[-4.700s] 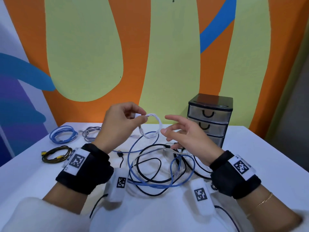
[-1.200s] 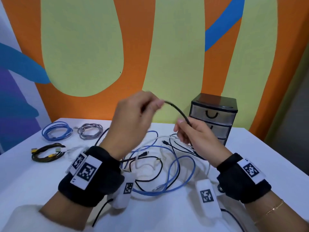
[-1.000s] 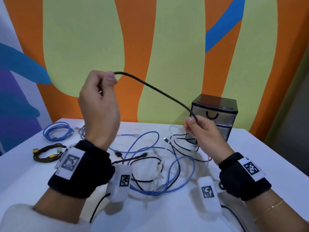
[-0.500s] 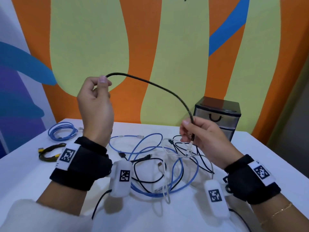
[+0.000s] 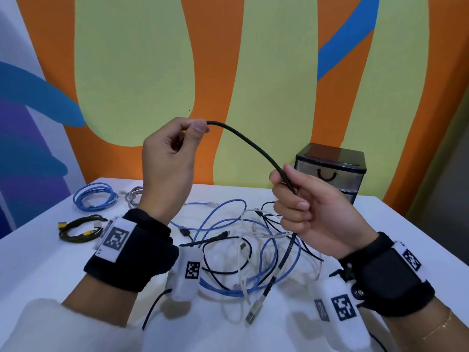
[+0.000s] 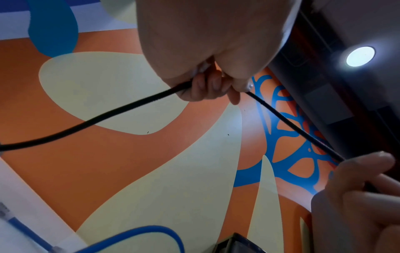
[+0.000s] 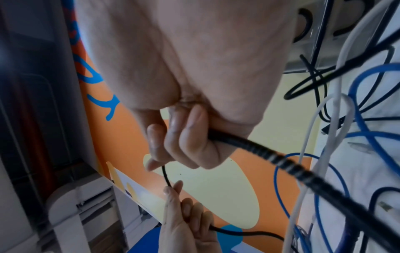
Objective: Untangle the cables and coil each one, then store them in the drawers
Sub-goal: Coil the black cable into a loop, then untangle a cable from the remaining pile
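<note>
Both hands are raised above the table (image 5: 38, 262) with a black cable (image 5: 243, 142) arching between them. The left hand (image 5: 165, 171) pinches it between thumb and forefinger; the right hand (image 5: 309, 209) has its fingers curled round it, and its plug dangles below. Only the left wrist view shows the cable's other stretch trailing away from the left fist. The small drawer unit (image 5: 330, 168) stands shut at the back, contents hidden. Three coiled cables lie at the left: blue (image 5: 95, 198), grey (image 5: 133, 198), dark (image 5: 78, 228). A tangle (image 5: 243, 252) lies in the middle.
</note>
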